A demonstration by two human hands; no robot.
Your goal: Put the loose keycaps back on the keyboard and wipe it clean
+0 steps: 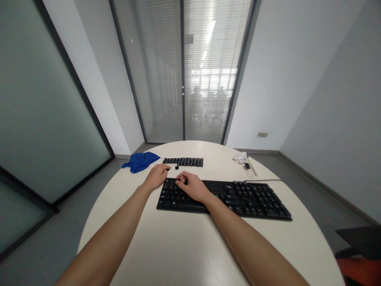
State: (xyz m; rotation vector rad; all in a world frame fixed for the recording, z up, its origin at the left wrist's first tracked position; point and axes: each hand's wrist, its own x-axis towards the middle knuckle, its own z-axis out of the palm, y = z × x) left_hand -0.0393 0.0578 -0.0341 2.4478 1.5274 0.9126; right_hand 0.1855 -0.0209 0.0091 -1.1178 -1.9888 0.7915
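A black keyboard lies across the table in front of me, the upper left part of it covered by my right hand. The thumb and forefinger of that hand are pinched at a small dark keycap over the top rows; the other fingers are curled. My left hand rests on the table by the keyboard's upper left corner. Its fingers are drawn together at a dark piece that looks like a keycap. Just beyond my hands sits a single loose keycap. Behind it, several black keycaps stand in rows.
A crumpled blue cloth lies at the table's left edge. Toward the far right are a white crumpled wrapper and a pale stick. The keyboard's cable runs off rightward. The round table faces a glass partition.
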